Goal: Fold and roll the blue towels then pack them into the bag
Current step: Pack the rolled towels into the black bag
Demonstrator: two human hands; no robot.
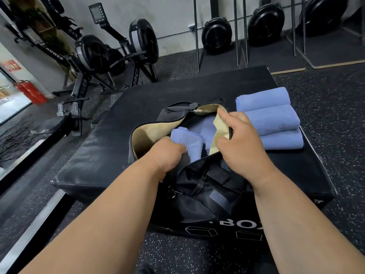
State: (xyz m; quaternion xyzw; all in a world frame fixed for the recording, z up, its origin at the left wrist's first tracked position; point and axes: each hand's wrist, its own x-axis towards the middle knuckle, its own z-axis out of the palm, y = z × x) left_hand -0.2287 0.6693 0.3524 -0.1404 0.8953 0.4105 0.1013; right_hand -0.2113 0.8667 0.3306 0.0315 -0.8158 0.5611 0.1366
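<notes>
5 blue towels (268,117), 1 bag (199,186), 2 hands (240,144), 2 rowers (94,56).

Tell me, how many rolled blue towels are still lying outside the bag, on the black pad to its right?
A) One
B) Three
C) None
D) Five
B: three rolled blue towels lie side by side on the black pad right of the bag, while the left hand pushes another towel into it and the right hand holds the opening wide.
</notes>
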